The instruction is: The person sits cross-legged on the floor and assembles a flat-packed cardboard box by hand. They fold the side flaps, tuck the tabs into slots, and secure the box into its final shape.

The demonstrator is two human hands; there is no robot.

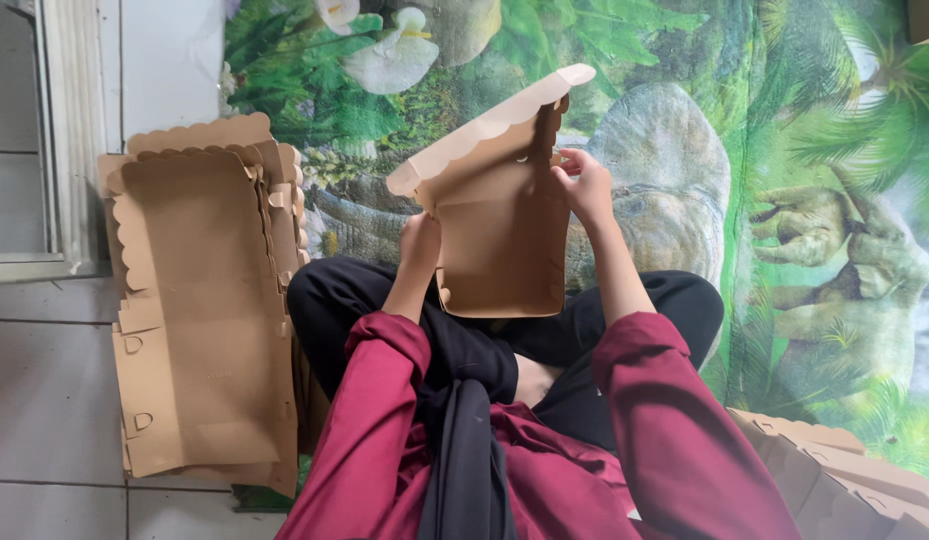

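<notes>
Cardboard box [494, 215], brown, half-folded, held up in front of the person above their crossed legs [504, 325], over a mat [784, 150] printed with dinosaurs and green leaves. Scalloped flap of the box tilts up toward the right, pale inner side showing along the top edge.

Left hand [420, 240]: forearm raised from the lap, wrist straight, grip closed on the box's left edge near the lower corner; fingers mostly hidden behind the cardboard, so how they wrap can't be seen in full. Right hand [582, 185]: forearm raised higher, wrist bent inward, fingers curled and pinching the right side wall of the box just under the flap. Both sleeves dark red, pushed up to the elbows.

Stack of flat box blanks [199, 310] lies on the tiled floor [44, 390] to the person's left, scalloped edges at the far end, well apart from both hands. More brown cardboard [844, 480] sits at the lower right, beside the right elbow, partly cut off by the frame edge.
</notes>
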